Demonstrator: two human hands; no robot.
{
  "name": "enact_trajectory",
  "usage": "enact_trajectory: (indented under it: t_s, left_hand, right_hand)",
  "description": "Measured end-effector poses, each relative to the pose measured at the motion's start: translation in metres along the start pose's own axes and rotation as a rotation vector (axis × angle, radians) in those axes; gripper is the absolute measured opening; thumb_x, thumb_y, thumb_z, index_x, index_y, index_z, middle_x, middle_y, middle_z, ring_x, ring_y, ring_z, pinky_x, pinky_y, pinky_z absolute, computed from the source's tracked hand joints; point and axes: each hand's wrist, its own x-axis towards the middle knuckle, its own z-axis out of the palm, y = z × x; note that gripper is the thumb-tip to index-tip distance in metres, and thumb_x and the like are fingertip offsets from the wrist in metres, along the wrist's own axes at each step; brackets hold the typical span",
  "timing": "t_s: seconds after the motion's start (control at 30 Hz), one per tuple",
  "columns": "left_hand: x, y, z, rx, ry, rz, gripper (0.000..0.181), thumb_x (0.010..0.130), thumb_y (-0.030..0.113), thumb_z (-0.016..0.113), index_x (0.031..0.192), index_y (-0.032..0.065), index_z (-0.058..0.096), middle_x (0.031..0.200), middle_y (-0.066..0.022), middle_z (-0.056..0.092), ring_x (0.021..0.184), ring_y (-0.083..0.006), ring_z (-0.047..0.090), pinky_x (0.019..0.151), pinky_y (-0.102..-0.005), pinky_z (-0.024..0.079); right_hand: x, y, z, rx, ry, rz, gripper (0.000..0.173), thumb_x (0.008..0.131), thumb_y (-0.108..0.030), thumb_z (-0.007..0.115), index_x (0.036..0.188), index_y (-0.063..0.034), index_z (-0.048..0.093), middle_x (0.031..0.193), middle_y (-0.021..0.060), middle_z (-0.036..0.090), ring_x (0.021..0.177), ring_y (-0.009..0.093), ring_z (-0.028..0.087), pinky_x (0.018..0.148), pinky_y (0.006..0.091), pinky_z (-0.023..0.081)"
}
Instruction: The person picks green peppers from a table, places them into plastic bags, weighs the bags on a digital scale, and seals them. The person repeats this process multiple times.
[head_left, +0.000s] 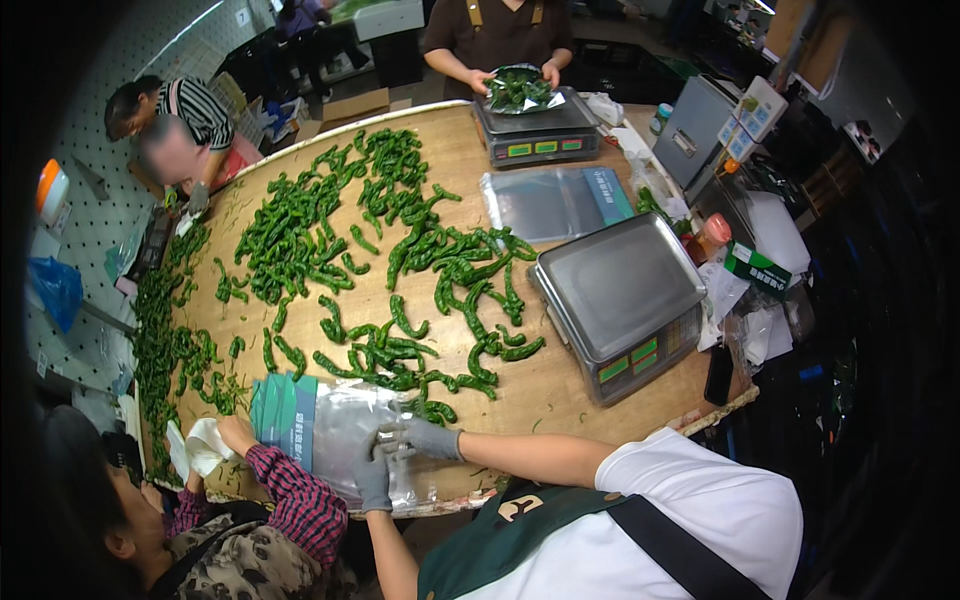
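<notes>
My left hand (371, 474), in a grey glove, rests at the near edge of a pile of clear plastic bags (349, 405) with printed blue-green ends. My right hand (427, 437), gloved alike, reaches in from the right, its fingers close to those of the left over the bag film. Shiny film hides whether either hand grips a bag. Just beyond the bags lie loose, curled green peppers (375, 356). To the right stands a digital scale (622, 285) with a bare steel pan.
Larger pepper heaps (300, 232) cover the wooden table (480, 420). A co-worker beside me on the left holds a white cloth or paper (206, 446). Across the table, another person holds a filled bag (519, 90) over a second scale (536, 127). More flat bags (555, 202) lie between the scales. A phone (718, 375) lies near the right edge.
</notes>
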Motion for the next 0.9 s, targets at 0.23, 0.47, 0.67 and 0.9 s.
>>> enact_trajectory:
  t_s: [0.23, 0.47, 0.67, 0.9]
  left_hand:
    - [-0.068, -0.022, 0.018, 0.671, 0.104, -0.066, 0.028, 0.082, 0.013, 0.064, 0.107, 0.0007, 0.063, 0.108, -0.0207, 0.060, 0.100, -0.0339, 0.057, 0.090, -0.0391, 0.046]
    - [-0.070, 0.033, 0.008, 0.336, 0.685, 0.070, 0.027, 0.075, -0.005, 0.055, 0.102, -0.0020, 0.058, 0.097, -0.0156, 0.057, 0.090, -0.0306, 0.057, 0.083, -0.0371, 0.046]
    - [-0.115, 0.115, 0.048, 0.557, 0.489, 0.514, 0.029, 0.084, -0.002, 0.054, 0.110, 0.0076, 0.063, 0.105, -0.0146, 0.059, 0.087, -0.0324, 0.059, 0.076, -0.0402, 0.049]
    - [-0.143, 0.139, 0.015, 0.966, 0.016, 0.461, 0.037, 0.072, 0.003, 0.068, 0.105, 0.0204, 0.073, 0.111, -0.0095, 0.062, 0.070, -0.0314, 0.058, 0.061, -0.0370, 0.048]
  right_hand:
    - [-0.003, 0.007, -0.019, 0.056, -0.057, -0.085, 0.038, 0.100, -0.017, 0.044, 0.136, -0.0044, 0.046, 0.115, 0.0067, 0.060, 0.095, 0.020, 0.063, 0.081, 0.0357, 0.056]
    - [-0.050, 0.001, 0.007, -1.114, 0.802, -0.918, 0.042, 0.095, -0.023, 0.049, 0.134, -0.0088, 0.045, 0.110, 0.0238, 0.063, 0.098, 0.036, 0.063, 0.100, 0.0516, 0.038]
    - [-0.071, 0.003, 0.034, -1.570, 0.103, -0.432, 0.044, 0.094, -0.029, 0.049, 0.134, -0.0101, 0.049, 0.091, 0.0160, 0.069, 0.095, 0.034, 0.064, 0.099, 0.0510, 0.040]
    - [-0.016, -0.073, 0.037, -1.975, 0.197, -0.519, 0.087, 0.085, -0.042, 0.064, 0.153, -0.0146, 0.018, 0.147, 0.0281, 0.030, 0.130, 0.043, 0.041, 0.099, 0.0510, 0.045]
